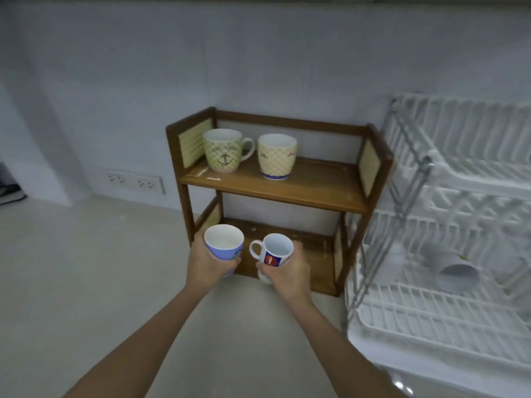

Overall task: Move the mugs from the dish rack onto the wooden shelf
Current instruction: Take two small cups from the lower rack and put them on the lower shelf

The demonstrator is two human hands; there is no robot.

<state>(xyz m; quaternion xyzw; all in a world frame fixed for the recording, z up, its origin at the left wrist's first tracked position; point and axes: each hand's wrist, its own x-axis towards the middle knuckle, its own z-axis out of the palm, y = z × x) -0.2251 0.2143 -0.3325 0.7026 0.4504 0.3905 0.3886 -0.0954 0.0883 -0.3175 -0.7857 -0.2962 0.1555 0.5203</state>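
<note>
My left hand (205, 264) grips a blue mug (225, 248) with a spiral mark, upright, in front of the lower level of the wooden shelf (287, 188). My right hand (288, 272) holds a small white mug (274, 251) with a red and blue emblem, its handle pointing left. Both mugs hover at the front edge of the lower level. On the top level stand a green anchor mug (224, 150) and a cream mug (276, 156). One grey mug (452, 268) lies on its side in the white dish rack (431, 320).
The dish rack stands close against the shelf's right side. A wall socket strip (133, 181) sits low on the wall to the left. The pale counter (100, 268) stretches left of and in front of the shelf.
</note>
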